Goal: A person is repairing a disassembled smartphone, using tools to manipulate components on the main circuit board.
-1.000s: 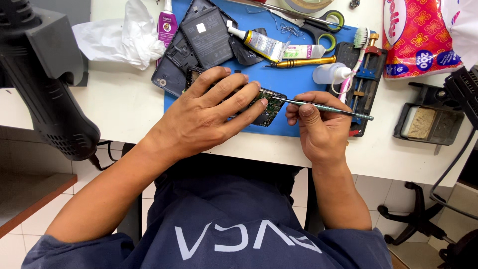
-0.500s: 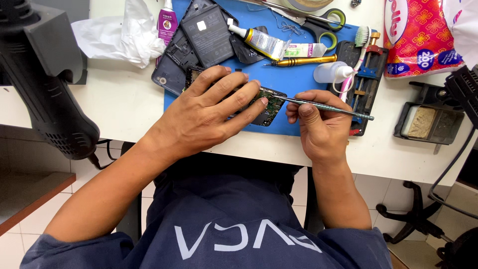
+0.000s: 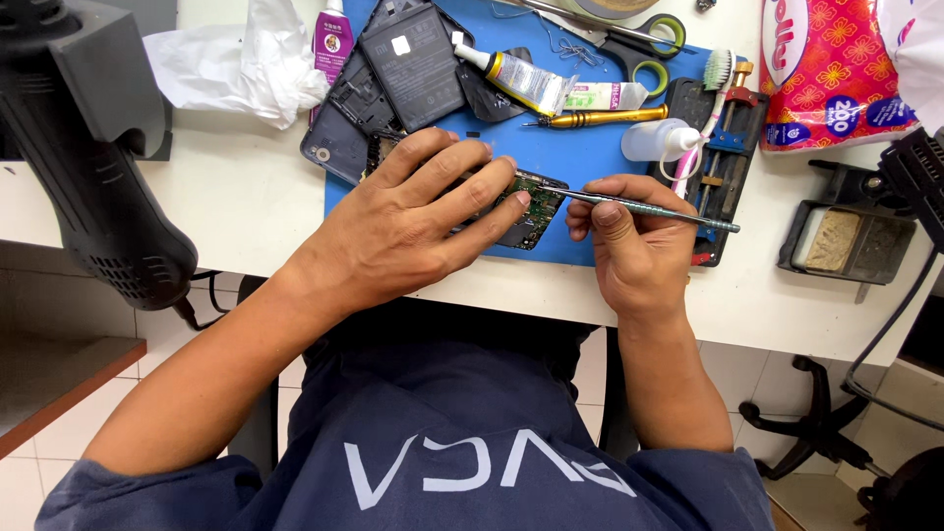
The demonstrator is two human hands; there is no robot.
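1. My left hand (image 3: 413, 221) lies spread, fingers flat on the circuit board (image 3: 536, 202), pinning it to the blue mat (image 3: 580, 157) on the worktop (image 3: 246, 202).
2. My right hand (image 3: 634, 246) pinches a thin metal tool (image 3: 659, 211), its tip at the board.

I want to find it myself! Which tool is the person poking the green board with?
Start at the blue mat on the white table. At its near edge the right hand pinches a thin grey metal tool, its tip at the green circuit board under the left hand. Unlike the gold screwdriver lying farther back, it is silver-grey and held.
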